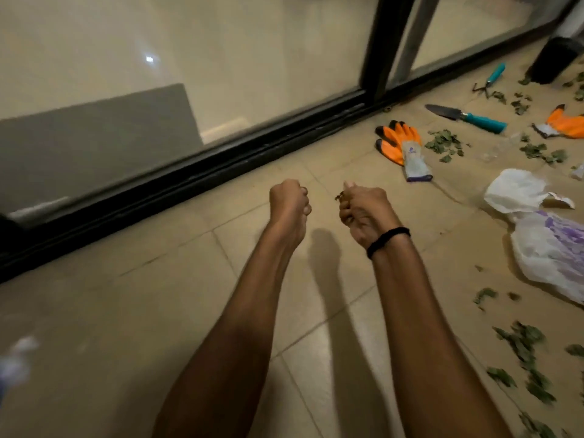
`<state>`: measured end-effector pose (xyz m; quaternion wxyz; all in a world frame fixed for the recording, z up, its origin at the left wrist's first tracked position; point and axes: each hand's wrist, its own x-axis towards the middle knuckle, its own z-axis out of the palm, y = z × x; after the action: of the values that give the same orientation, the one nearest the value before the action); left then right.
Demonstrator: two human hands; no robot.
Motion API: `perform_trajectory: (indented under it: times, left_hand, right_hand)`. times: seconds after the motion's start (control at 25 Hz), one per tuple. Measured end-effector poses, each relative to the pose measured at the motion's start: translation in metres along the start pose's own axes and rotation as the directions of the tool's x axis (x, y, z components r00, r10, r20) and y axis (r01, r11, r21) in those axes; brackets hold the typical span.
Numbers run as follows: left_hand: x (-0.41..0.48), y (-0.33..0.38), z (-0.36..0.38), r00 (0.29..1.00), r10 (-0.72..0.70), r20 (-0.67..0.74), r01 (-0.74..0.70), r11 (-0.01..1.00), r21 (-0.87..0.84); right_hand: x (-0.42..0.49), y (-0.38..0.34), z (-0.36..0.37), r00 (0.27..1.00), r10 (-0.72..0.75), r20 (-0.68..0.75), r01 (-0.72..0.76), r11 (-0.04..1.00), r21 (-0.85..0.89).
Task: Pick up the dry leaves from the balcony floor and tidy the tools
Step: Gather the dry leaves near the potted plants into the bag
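Both my arms reach forward over the tiled balcony floor. My left hand (289,202) is a closed fist; whether it holds anything is hidden. My right hand (363,207) is closed on a few dry leaves, bits of which poke out by the thumb. More dry leaves lie in piles to the right: one beside the orange glove (441,143), one further right (545,153), and a scatter at the lower right (521,346). A trowel with a teal handle (467,116) and a small teal-handled rake (491,79) lie near the door track.
An orange and grey work glove (403,147) lies ahead right, a second one (565,123) at the right edge. A white and purple plastic bag (543,235) lies crumpled on the right. A black pot (554,60) stands far right. A sliding glass door with a black track (221,165) bounds the left.
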<state>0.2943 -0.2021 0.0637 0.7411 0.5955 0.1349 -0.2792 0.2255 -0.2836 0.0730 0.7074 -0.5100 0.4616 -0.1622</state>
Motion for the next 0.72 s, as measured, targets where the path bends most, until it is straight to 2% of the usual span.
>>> perform_trajectory:
  times: [0.08,0.16,0.32,0.4,0.52,0.64,0.72]
  left_hand:
    - [-0.012,0.034,-0.039,0.998,0.051,-0.042,-0.054,0.997,-0.062]
    - [-0.025,0.067,-0.076,0.992,0.098,-0.076,-0.108,0.985,-0.135]
    - [-0.065,0.133,-0.168,0.949,0.22,-0.227,-0.277,0.926,-0.258]
    - [-0.092,0.16,-0.217,0.9,0.292,-0.322,-0.384,0.882,-0.272]
    - [-0.131,0.187,-0.299,0.782,0.37,-0.502,-0.553,0.782,-0.286]
    - [-0.167,0.201,-0.375,0.627,0.315,-0.713,-0.668,0.687,-0.285]
    - [-0.188,0.203,-0.418,0.486,0.231,-0.843,-0.719,0.654,-0.235]
  right_hand:
    - [-0.03,-0.009,0.046,0.977,0.035,0.212,-0.057,0.994,0.098]
    - [-0.06,-0.015,0.092,0.923,0.05,0.382,-0.112,0.984,0.141]
    - [-0.121,-0.008,0.191,0.749,0.103,0.654,-0.22,0.971,0.099]
    - [-0.158,-0.001,0.232,0.645,0.158,0.747,-0.284,0.958,0.044]
    - [-0.221,0.011,0.284,0.512,0.236,0.826,-0.328,0.942,-0.066]
    - [-0.282,0.028,0.332,0.369,0.287,0.884,-0.387,0.912,-0.135]
    - [-0.319,0.044,0.364,0.32,0.327,0.889,-0.387,0.902,-0.192]
